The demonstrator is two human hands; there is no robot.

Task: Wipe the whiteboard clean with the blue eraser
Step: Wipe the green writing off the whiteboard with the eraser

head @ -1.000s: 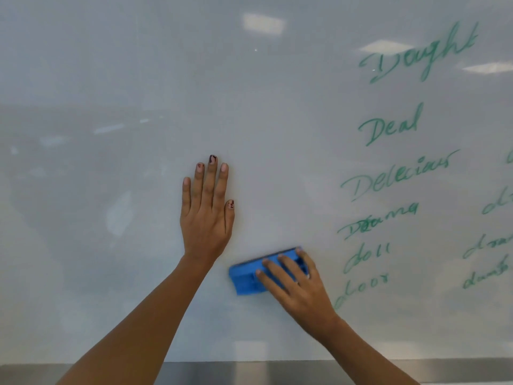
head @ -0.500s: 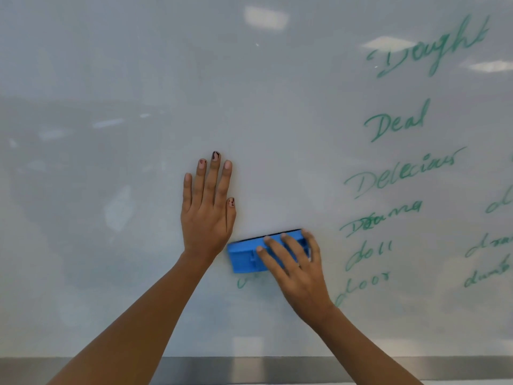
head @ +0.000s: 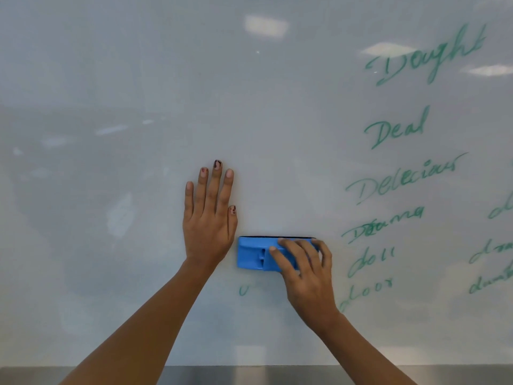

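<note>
Grey metal runs along the bottom of our view: the ledge (head: 249, 375) under the whiteboard (head: 138, 79), nearest to us. Both our bare forearms rise from there toward the board.

Our left hand (head: 208, 232) lies flat on the white surface. Its fingers (head: 219, 187) are straight, close together and pointing up, holding nothing. Chipped dark polish shows on some of the nails.

Just to its right, our right hand (head: 308, 273) grips the blue eraser (head: 254, 254). These fingers (head: 288, 257) curl over the right half of its back and reach its upper edge; the thumb is hidden from us. The eraser lies level against the board, long side horizontal, with a thin dark strip of felt showing along its top. Its left end sits just beside the heel of our left hand, and we cannot tell whether they touch.

Below that left end sits a small green mark (head: 243, 290) shaped like a "u". Right of the eraser a column of green handwriting (head: 399, 184) climbs the board: "door", "doll", "Drama", "Delecious", "Deal", then "Dought" at the top. A second column (head: 491, 262) is cut off by the right edge.

Farthest up, pale ceiling-light reflections (head: 266, 25) glare on the glossy surface.
</note>
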